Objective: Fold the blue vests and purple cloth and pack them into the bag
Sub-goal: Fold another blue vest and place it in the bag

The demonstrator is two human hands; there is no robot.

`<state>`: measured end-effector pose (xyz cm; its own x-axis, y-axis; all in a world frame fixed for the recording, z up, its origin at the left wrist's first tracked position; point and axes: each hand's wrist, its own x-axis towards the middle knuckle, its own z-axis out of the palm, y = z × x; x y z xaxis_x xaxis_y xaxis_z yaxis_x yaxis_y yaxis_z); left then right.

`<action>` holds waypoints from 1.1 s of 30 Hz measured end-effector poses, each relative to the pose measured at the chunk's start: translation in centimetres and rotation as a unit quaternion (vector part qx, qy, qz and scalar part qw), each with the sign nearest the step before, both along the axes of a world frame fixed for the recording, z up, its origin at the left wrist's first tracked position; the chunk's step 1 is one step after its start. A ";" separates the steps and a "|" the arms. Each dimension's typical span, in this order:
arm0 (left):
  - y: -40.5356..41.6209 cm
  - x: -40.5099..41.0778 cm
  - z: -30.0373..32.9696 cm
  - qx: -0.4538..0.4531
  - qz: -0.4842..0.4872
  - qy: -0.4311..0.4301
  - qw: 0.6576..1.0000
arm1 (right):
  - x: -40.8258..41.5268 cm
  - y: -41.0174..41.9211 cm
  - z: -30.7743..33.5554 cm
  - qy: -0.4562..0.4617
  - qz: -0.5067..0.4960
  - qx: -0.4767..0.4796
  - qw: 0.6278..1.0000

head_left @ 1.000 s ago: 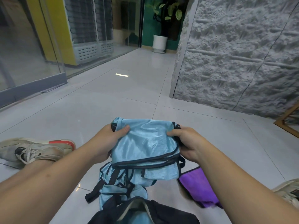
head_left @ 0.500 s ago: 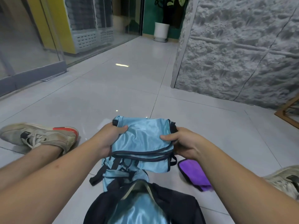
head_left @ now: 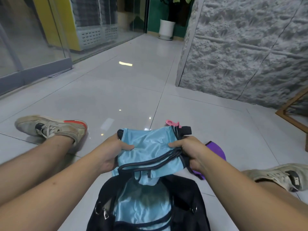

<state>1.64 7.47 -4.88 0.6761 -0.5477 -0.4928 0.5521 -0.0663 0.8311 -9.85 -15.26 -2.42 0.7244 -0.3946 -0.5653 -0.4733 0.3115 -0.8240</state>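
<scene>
left hand (head_left: 111, 151) and right hand (head_left: 191, 151) each grip a side of the folded blue vest (head_left: 150, 151), thumbs on top, just above the open black bag (head_left: 181, 205); purple cloth (head_left: 216, 149) lies right.

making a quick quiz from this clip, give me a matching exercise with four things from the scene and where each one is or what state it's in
Things:
1. folded blue vest
2. purple cloth
3. black bag
4. pink item

Places or states:
A. open, blue fabric already inside
B. on the floor beyond the vest
C. gripped at both sides by both hands
D. on the floor, partly behind the right hand

Pairs: 1-C, 2-D, 3-A, 4-B
</scene>
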 end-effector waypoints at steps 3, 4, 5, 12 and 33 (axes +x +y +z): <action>1.1 -1.9 -0.7 0.006 -0.005 0.017 1.000 | -2.5 1.2 -1.1 0.014 -0.011 0.020 1.000; 1.5 -2.6 -0.8 0.006 -0.005 0.023 1.000 | -3.3 1.5 -1.5 0.019 -0.014 0.027 0.999; 1.9 -3.3 -1.0 0.008 -0.003 0.030 1.000 | -4.1 1.9 -1.9 0.023 -0.016 0.033 0.999; 3.1 -7.5 -2.2 0.043 0.008 0.068 0.997 | -9.1 4.4 -4.9 0.023 -0.038 0.059 0.997; 3.0 -10.2 -7.7 0.240 -0.140 -0.118 0.954 | -12.3 8.6 -8.5 0.077 0.061 -0.102 0.990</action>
<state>-8.55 10.47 -12.54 0.6597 -0.4731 -0.5839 0.2586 -0.5867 0.7674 -22.18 -6.64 -10.91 0.6844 -0.4277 -0.5905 -0.6225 0.0791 -0.7786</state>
